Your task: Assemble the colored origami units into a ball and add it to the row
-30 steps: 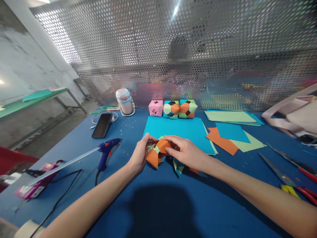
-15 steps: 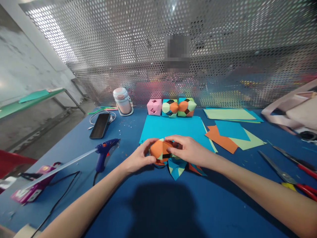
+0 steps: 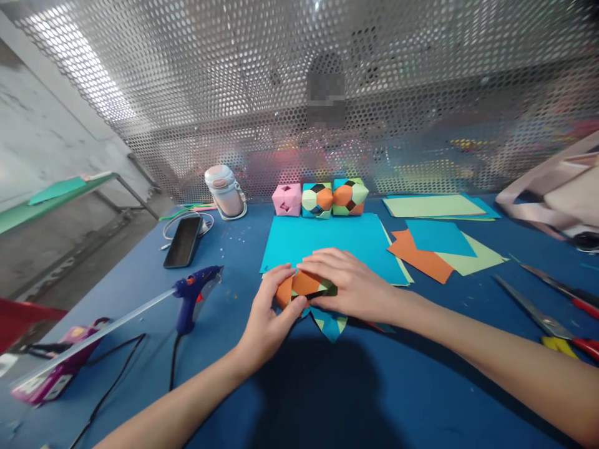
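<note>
Orange-and-green folded-paper model (image 3: 309,284) looks part-built: dark gap showing, blue-and-green folded piece (image 3: 331,324) seemingly unattached on its near side. Three folded-paper cubes (image 3: 318,201) look done, far side. Model's mid-surface, gripped between my left hand (image 3: 269,315) and right hand (image 3: 358,287), fingers curled, forearms angled inward.

Left fingers (image 3: 275,279) and right fingers (image 3: 327,268) hold an orange-and-green paper shape (image 3: 306,284) over a blue table (image 3: 241,246).
</note>
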`<state>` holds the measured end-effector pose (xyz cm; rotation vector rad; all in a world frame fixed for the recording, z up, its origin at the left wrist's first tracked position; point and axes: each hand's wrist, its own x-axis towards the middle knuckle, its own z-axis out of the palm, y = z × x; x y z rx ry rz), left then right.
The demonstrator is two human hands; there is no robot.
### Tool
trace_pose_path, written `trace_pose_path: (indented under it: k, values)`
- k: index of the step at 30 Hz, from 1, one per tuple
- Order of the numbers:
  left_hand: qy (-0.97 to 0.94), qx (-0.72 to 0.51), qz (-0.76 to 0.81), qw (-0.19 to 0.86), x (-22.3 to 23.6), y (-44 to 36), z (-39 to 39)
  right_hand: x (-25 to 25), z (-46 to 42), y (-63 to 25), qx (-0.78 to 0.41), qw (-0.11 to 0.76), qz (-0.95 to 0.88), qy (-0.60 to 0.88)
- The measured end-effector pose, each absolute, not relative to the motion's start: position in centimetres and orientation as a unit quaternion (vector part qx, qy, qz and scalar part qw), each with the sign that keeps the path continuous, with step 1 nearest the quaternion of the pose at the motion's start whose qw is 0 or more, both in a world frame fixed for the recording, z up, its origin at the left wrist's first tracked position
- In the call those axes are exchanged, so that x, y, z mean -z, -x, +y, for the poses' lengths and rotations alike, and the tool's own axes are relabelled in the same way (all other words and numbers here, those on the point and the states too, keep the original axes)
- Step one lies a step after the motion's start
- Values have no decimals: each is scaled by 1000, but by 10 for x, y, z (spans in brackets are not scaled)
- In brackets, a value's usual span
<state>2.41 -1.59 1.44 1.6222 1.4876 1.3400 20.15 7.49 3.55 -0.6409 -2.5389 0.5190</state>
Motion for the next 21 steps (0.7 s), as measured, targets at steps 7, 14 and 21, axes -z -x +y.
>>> trace_pose_path:
  k: [7,14,21]
  values:
    - [-567,-501,562,335,-8,-21,-18,-20,80,-197,-307,257,-881,252]
    - [-528,-498,582,368,-6,-20,-19,-24,81,-197,-407,251,-814,330]
    - [-504,-520,564,397,-4,-21,-19,-20,77,-198,-453,263,-784,333]
